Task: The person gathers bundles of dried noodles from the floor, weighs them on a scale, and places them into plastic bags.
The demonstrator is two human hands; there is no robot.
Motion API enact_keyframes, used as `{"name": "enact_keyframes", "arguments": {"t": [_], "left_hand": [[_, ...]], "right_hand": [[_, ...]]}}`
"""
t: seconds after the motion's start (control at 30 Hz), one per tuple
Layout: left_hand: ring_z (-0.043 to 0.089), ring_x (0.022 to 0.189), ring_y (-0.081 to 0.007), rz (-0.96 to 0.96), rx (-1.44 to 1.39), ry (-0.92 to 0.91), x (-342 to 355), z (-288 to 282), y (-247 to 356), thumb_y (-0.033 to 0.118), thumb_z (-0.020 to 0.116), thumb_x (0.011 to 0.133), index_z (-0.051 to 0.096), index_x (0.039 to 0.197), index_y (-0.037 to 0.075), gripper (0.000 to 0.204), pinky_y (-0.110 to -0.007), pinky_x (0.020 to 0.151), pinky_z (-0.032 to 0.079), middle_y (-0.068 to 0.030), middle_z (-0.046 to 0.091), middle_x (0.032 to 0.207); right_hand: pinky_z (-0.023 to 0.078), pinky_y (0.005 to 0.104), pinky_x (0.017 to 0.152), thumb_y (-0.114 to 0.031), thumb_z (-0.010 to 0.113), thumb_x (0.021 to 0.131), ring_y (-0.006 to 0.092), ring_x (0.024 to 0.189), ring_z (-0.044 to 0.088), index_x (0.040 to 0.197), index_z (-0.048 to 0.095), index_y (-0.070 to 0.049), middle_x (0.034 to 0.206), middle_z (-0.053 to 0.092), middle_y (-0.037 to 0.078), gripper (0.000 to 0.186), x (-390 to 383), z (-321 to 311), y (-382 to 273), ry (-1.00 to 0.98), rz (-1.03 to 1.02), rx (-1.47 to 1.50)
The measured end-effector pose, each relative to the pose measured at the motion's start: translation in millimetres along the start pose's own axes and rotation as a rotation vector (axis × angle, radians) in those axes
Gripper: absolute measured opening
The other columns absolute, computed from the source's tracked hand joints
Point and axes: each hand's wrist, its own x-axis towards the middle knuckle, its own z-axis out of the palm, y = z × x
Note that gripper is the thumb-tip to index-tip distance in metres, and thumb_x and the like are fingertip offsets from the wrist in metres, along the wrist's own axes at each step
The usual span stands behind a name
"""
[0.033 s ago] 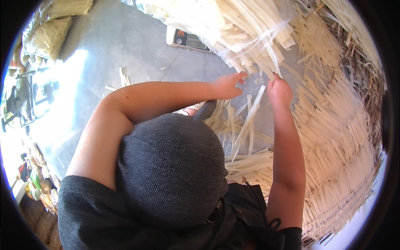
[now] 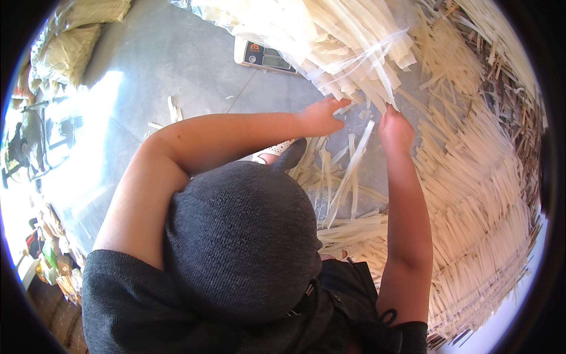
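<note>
A big clear plastic bag (image 2: 386, 42) stuffed with flat, pale-yellow dried strips (image 2: 330, 29) lies at the top centre, the strip ends sticking out toward me. My right hand (image 2: 397, 131) is closed in a pinch at the tip of one strip that hangs from the bag's mouth. Beside it, my left hand (image 2: 321, 118) reaches in from the left with thumb and fingers apart. Its fingertips are close to the lower strip ends; whether they touch is unclear. Loose strips (image 2: 354, 168) lie on the grey floor below my hands.
A flat scale (image 2: 265, 58) with a display sits partly under the bag. Heaped strips (image 2: 471, 218) cover the right side. Filled bags (image 2: 79, 50) stand at the far left. My dark knit cap (image 2: 242, 242) hides the lower middle; a white shoe (image 2: 274, 152) shows past it.
My left hand has turned slightly, its fingers extending toward the strip ends. My right hand keeps its pinch almost in place.
</note>
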Motion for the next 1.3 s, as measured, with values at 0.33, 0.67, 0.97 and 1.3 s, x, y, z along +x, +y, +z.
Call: {"name": "enact_keyframes", "arguments": {"t": [0.33, 0.67, 0.97, 1.3], "left_hand": [[0.044, 0.122, -0.0383, -0.006, -0.063, -0.003, 2, -5, 9, 0.025, 0.054, 0.084, 0.028, 0.143, 0.005, 0.067, -0.041, 0.099, 0.038, -0.0245, 0.048, 0.123], [0.046, 0.121, -0.0383, -0.061, -0.050, 0.004, -10, 0, -7, 0.020, 0.055, 0.081, 0.035, 0.141, 0.013, 0.064, -0.042, 0.098, 0.041, -0.0237, 0.044, 0.131], [0.049, 0.118, -0.0360, -0.412, 0.208, -0.182, -37, 12, -33, 0.022, 0.056, 0.077, 0.049, 0.130, 0.017, 0.053, -0.042, 0.099, 0.040, -0.0168, 0.041, 0.133], [0.051, 0.116, -0.0341, -0.474, 0.237, -0.118, -36, 10, -48, 0.019, 0.057, 0.076, 0.056, 0.116, 0.018, 0.041, -0.042, 0.098, 0.041, -0.0145, 0.045, 0.127]], "right_hand": [[0.048, 0.0443, 0.067, -0.026, 0.039, 0.097, 0.0351, 0.076, 0.063, 0.129, 0.050, -0.018, 0.078, 0.065, 0.014, 0.034, -59, 7, 46, -0.027, 0.103, 0.165], [0.049, 0.0470, 0.060, -0.031, 0.048, 0.094, 0.0343, 0.069, 0.064, 0.101, 0.059, -0.014, 0.072, 0.066, 0.013, 0.022, -318, 144, 68, -0.330, 0.368, 0.493], [0.047, 0.0445, 0.056, -0.029, 0.055, 0.090, 0.0345, 0.059, 0.060, 0.074, 0.056, -0.008, 0.058, 0.058, 0.011, 0.026, -270, 66, -29, -0.581, -0.026, 0.488], [0.026, 0.0581, 0.105, -0.013, 0.057, 0.079, 0.0350, 0.123, 0.043, 0.106, 0.059, -0.011, 0.121, 0.051, 0.015, 0.028, -174, 105, -128, -0.224, -0.695, 0.410]]}}
